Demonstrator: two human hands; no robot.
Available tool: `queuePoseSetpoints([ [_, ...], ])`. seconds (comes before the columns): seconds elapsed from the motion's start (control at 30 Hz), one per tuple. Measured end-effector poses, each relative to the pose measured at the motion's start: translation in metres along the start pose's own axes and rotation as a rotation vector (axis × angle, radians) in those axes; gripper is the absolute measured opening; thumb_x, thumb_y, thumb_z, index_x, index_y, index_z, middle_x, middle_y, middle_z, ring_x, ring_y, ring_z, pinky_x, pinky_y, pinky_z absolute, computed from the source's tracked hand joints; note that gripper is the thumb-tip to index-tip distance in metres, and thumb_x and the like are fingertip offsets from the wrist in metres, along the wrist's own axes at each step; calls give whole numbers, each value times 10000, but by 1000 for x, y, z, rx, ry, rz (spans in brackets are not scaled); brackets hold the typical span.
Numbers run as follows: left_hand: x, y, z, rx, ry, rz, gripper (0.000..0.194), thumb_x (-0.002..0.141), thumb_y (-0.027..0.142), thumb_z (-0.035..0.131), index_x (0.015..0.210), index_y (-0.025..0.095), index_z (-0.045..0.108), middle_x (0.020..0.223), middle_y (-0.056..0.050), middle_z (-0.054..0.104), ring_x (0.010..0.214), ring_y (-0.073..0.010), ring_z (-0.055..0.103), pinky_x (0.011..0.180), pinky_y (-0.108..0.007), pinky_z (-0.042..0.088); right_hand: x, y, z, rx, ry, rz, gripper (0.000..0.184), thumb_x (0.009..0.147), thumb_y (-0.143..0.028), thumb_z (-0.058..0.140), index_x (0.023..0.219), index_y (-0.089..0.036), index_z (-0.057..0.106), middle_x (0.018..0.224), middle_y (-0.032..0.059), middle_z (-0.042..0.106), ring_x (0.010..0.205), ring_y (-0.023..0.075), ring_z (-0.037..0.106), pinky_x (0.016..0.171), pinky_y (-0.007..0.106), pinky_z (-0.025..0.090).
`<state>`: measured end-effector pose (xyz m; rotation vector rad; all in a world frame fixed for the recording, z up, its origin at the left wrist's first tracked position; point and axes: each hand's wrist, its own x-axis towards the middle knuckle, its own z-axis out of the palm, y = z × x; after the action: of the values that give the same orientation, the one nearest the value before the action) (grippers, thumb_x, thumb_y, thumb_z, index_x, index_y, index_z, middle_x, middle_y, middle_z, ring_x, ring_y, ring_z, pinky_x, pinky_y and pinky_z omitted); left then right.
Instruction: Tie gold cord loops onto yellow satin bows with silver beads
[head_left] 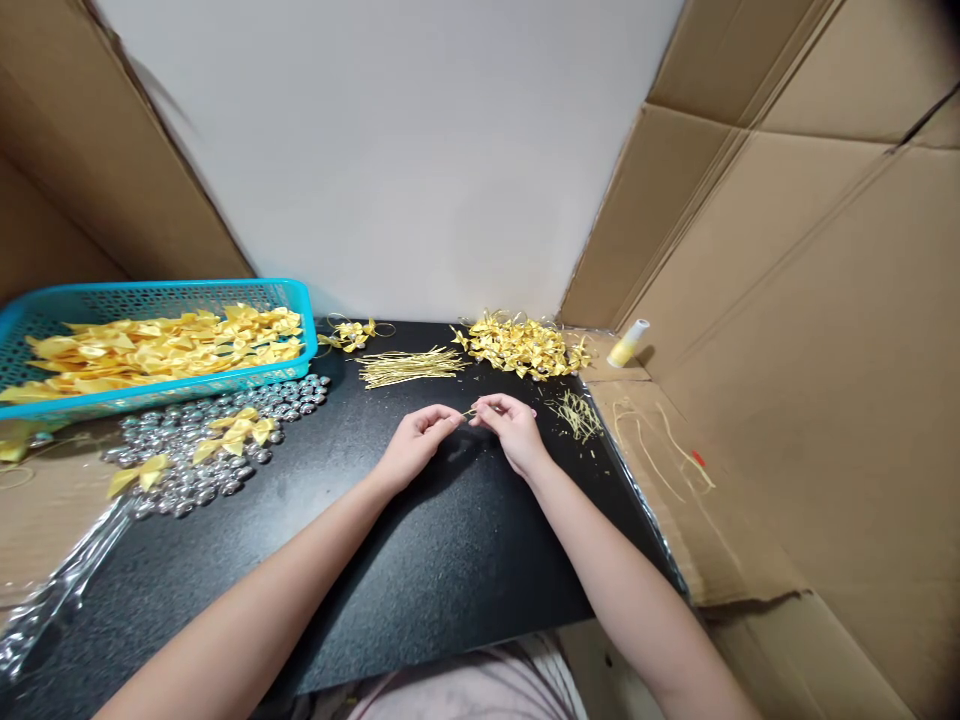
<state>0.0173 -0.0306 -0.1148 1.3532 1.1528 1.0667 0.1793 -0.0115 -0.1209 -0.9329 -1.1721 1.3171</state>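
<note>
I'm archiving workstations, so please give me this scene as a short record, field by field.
Hands: left hand and right hand close together, a thin gold strand between their fingertips
Beyond hands: bundle of gold strips
Far right: pile of yellow bows, with gold clippings nearer the person
Left: turquoise basket holding yellow pieces; silver beads before it, some bearing yellow pieces
Surface: black tabletop
Beside tabletop: white-and-yellow tube on cardboard
</note>
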Motion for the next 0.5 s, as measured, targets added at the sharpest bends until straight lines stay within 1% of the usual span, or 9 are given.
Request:
queuePoseSetpoints([
  [0.17, -1, 1, 0, 35, -11, 13, 291, 762, 429, 622, 737, 142, 670, 467, 72, 424, 425, -68, 284, 423, -204, 226, 0, -1, -1, 104, 29, 46, 339, 633, -485, 774, 751, -202, 629, 788, 3, 686, 669, 133, 667, 744, 307, 531],
  [0.33, -2, 3, 1, 68, -41, 32, 297, 751, 438, 630, 732, 146, 684, 518, 44, 508, 450, -79, 355, 442, -202, 280, -1, -1, 0, 128, 13, 64, 356, 618, -486, 791, 743, -190, 636, 792, 14, 702, 693, 145, 686, 760, 317, 541],
  [0.4, -2, 5, 0, 84, -41, 42, 300, 733, 443, 650, 775, 151, 703, 592, 21, 576, 475, -89, 404, 460, -208, 319, -1, -1, -1, 120, 1, 61, 350, 619, -478, 793, 746, -187, 645, 780, 16, 701, 697, 143, 682, 771, 318, 541],
  [0.5, -1, 9, -6, 99, 33, 71, 329, 701, 421, 694, 919, 175, 705, 867, -29, 667, 550, -101, 477, 520, -224, 387, 0, -1, -1, 96, -16, 45, 338, 628, -472, 789, 746, -188, 650, 769, 15, 692, 676, 136, 665, 771, 322, 541],
])
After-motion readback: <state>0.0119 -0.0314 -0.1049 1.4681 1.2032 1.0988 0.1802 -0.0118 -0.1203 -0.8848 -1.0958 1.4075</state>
